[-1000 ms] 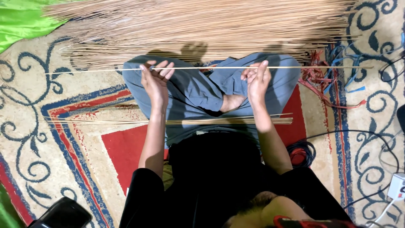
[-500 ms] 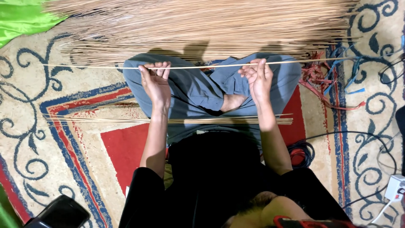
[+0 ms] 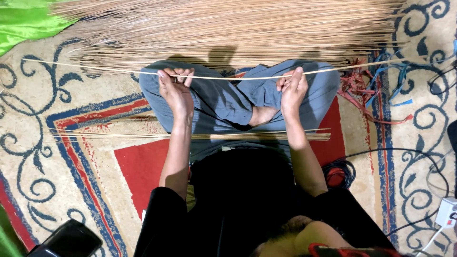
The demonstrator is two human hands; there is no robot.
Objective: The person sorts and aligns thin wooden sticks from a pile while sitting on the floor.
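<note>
I sit cross-legged on a patterned carpet point(image 3: 71, 190). Both hands hold one long thin pale stick point(image 3: 238, 77) stretched sideways above my knees. My left hand point(image 3: 175, 88) pinches it left of centre and my right hand point(image 3: 291, 88) grips it right of centre. The stick bows slightly and reaches far past both hands. A small bundle of similar sticks point(image 3: 190, 136) lies across my lap. A large heap of the same sticks point(image 3: 228, 28) lies on the floor just beyond my hands.
A green cloth point(image 3: 24, 21) lies at the top left. Red and blue ribbons point(image 3: 376, 85) sit at the right of the heap. Black cables point(image 3: 342, 171) and a white power strip point(image 3: 447, 212) lie at the right. A dark object point(image 3: 66, 240) sits at the bottom left.
The stick in both hands has shifted slightly leftward and farther from me, toward the heap. Both hands stayed closed on it at about the same spacing.
</note>
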